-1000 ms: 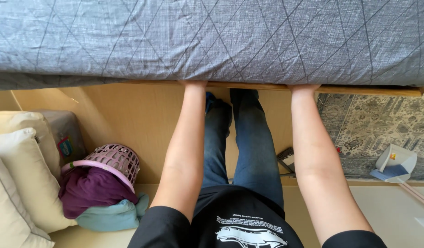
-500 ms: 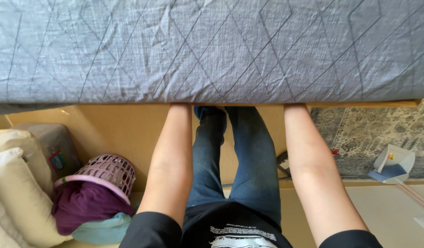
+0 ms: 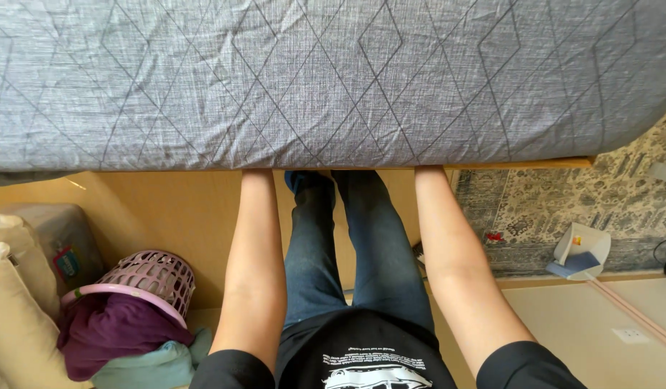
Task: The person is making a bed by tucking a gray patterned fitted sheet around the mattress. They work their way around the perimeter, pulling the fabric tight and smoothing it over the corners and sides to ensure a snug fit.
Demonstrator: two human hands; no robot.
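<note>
1. The mattress (image 3: 326,79), grey with a thin diamond pattern, filled the whole upper part of the view, its lower edge running straight across from the left side to the right.
2. Compared with a second before, that edge sat lower in the view and the grey cloth took up more of it; the strip of wooden bed frame (image 3: 520,163) under it had shrunk to a short piece near the right end.
3. Both bare forearms reached up from the black sleeves and went under the mattress edge, the left forearm (image 3: 255,266) just left of the legs and the right forearm (image 3: 448,252) just right of them.
4. Neither hand could be seen; the mattress covered them from the wrists on, so I could not tell how the fingers lay or what they gripped.
5. The arms had stayed about as far apart as before, though more of each forearm was swallowed by the edge.
6. Blue jeans (image 3: 362,252) and the wooden floor (image 3: 167,209) showed between and beside the arms.
7. At the lower left corner sat a pink laundry basket (image 3: 142,277) with purple cloth (image 3: 109,331) in it, beside cream cushions (image 3: 16,310); it had slid slightly lower and leftward in view.
8. To the right lay a patterned rug (image 3: 564,202) with a white dustpan (image 3: 582,248) at its near edge.
</note>
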